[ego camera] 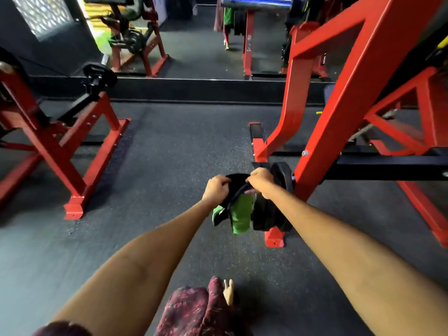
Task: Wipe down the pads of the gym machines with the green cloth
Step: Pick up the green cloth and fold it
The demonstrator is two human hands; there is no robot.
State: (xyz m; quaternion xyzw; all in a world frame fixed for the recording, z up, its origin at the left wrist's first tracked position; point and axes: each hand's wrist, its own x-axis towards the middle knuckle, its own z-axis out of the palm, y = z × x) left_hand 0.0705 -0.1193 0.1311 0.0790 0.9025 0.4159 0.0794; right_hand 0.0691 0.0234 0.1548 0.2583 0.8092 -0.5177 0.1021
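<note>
The green cloth [240,218] hangs in front of me, partly wrapped in a black fabric piece [236,184]. My left hand [215,189] grips the left edge of that black piece with curled fingers. My right hand [261,181] grips its right edge, and the cloth dangles beneath both hands. A second green bit [217,214] shows under my left wrist. I hold all this just left of the red machine frame [339,98]. No machine pad is plainly visible.
A black weight plate [281,174] sits on the red frame's peg right behind my right hand. Another red machine [63,144] stands at the left. A mirror wall [206,44] runs across the back. Dark rubber floor [169,154] lies between the machines.
</note>
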